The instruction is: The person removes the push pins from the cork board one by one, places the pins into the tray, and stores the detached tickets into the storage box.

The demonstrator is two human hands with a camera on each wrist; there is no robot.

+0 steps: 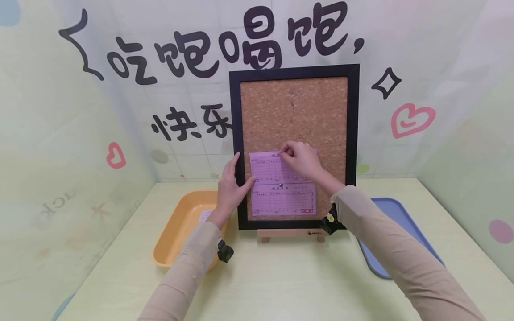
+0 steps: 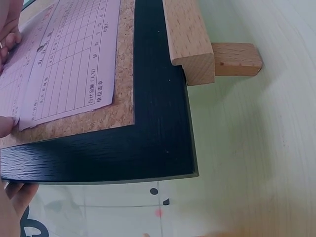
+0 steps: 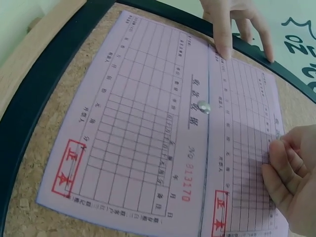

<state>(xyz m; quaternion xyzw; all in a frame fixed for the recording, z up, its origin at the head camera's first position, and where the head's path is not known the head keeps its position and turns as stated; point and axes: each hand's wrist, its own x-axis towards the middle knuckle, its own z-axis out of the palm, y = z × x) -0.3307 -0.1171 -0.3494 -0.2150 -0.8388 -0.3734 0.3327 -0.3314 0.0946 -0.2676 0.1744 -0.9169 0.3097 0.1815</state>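
Pastel walls with big black characters and pink hearts close in a pale green table (image 1: 281,276), on which a black-framed cork board (image 1: 295,107) stands upright on a small wooden easel (image 1: 291,234). An orange tray (image 1: 180,227) lies left of the board and a blue tray (image 1: 401,232) right of it, each beneath a forearm.

Two pink printed slips (image 1: 281,185) sit low on the cork, one above the other with their long sides running across the board. A silver pin (image 1: 280,185) holds the lower slip at its top middle, directly below the right hand's fingertips.

The right hand (image 1: 301,158) is the nearer one to the unpinned upper slip: its curled fingers pinch at the slip's top edge, though any pin between them is hidden. The left hand (image 1: 233,185) wraps the frame's left side, thumb pressed flat on the slips' left edge (image 3: 224,37). The slips show ruled tables, red stamps and a red serial number.
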